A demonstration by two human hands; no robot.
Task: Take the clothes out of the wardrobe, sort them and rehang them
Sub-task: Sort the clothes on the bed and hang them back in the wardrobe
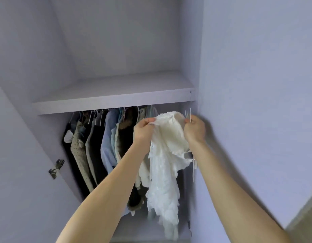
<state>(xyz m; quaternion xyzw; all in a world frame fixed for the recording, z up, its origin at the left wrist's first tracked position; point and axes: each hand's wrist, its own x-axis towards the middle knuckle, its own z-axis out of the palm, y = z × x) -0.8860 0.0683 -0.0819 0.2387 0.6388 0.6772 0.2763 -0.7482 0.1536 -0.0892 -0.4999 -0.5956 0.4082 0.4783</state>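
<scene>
Pale lilac wardrobe (pixel 116 50), one shelf (pixel 107 100) across it; metal hinge (pixel 56 168) on the side panel at 9 o'clock. Beneath the shelf, a row of hung clothes (pixel 106 137), dark, spotted and blue, packed leftward. Next, the left hand (pixel 143 130), fingers pinching the top edge of the white garment (pixel 166 155). That garment is lacy, bunched between both hands, its long axis falling toward 6 o'clock in front of the row's right end. Last, the right hand (pixel 194 131), curled round the hanger (pixel 190 114), hook pointing to 12 o'clock at the shelf's underside. Rail hidden. Judged: the right hand lies nearer the open space at the row's right end.
</scene>
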